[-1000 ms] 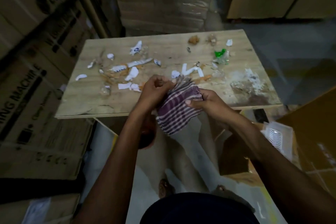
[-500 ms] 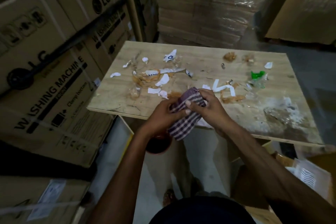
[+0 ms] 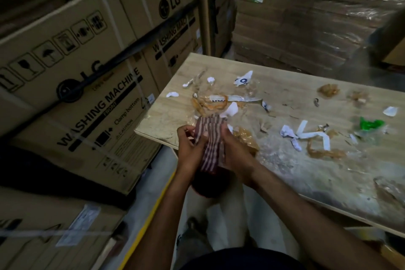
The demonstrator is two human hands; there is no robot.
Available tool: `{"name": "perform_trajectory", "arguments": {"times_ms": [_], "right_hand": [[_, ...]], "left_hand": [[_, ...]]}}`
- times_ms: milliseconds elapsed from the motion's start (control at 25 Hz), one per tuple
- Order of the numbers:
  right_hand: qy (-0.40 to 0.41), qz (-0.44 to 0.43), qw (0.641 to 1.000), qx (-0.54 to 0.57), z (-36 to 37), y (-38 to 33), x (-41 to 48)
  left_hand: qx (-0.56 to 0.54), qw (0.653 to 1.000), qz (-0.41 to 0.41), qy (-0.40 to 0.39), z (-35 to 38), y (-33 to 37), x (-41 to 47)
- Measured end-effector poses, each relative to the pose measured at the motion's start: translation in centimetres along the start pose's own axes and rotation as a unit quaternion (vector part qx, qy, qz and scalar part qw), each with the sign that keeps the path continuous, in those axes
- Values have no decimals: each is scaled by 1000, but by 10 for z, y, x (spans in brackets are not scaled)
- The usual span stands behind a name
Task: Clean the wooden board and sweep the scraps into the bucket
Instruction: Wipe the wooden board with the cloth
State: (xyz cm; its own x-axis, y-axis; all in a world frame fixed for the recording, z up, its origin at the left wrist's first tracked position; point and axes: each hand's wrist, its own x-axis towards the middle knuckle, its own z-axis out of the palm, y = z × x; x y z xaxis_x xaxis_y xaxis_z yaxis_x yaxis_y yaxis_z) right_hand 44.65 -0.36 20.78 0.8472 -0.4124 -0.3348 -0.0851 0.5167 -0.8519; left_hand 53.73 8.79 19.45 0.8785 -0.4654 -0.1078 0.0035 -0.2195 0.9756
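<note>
The wooden board (image 3: 291, 85) lies in front of me, strewn with white paper scraps (image 3: 306, 132), brown tape strips (image 3: 208, 105), clear plastic and a green bit (image 3: 370, 124). Both hands hold a folded maroon-and-white striped cloth (image 3: 211, 144) at the board's near left edge. My left hand (image 3: 188, 149) grips its left side and my right hand (image 3: 234, 151) grips its right side. Below the hands, under the board's edge, a dark reddish bucket (image 3: 208, 186) shows only in part.
Stacked washing machine cartons (image 3: 87, 85) stand close on the left. Wrapped cardboard stacks (image 3: 306, 13) rise behind the board. A yellow line (image 3: 153, 210) runs along the floor under my arms. White dust (image 3: 306, 173) covers the board's near right part.
The view has swung left and closer, so the board now sits to the right. Both hands stay on the cloth, which now stands more upright between them.
</note>
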Motion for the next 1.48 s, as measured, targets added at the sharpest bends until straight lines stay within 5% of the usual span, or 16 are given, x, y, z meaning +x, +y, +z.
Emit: {"name": "perform_trajectory", "arguments": {"times_ms": [320,440,560,640,800,1000,1120,1240,1360,1480], "right_hand": [[100,-183,921,-329,80,60,173],[150,-171,817,-530,110,95,259],[6,-204,694,-690,138,140,325],[-27,-234,656,-717,150,147,365],[77,-228,637,-733,149,122,440],[290,-45,716,-634,101,80,444],[399,32,673,-623,52,70,411],[420,71,681,-595,23,55,379],[394,-46,668,-629,32,49,367],[311,-187,641,-677,87,70,367]], "left_hand": [[82,993,-12,83,-81,-78,124],[143,983,-25,110,-126,-98,187],[208,973,-47,84,-151,-109,238],[242,969,-28,46,-153,-116,267],[204,978,22,24,-147,-128,312],[186,981,48,-36,-128,-134,342],[209,971,69,-91,-113,-141,357],[263,946,90,-168,-95,-145,362],[239,947,94,-195,-81,-150,370],[52,996,-42,-64,-87,-154,387]]}}
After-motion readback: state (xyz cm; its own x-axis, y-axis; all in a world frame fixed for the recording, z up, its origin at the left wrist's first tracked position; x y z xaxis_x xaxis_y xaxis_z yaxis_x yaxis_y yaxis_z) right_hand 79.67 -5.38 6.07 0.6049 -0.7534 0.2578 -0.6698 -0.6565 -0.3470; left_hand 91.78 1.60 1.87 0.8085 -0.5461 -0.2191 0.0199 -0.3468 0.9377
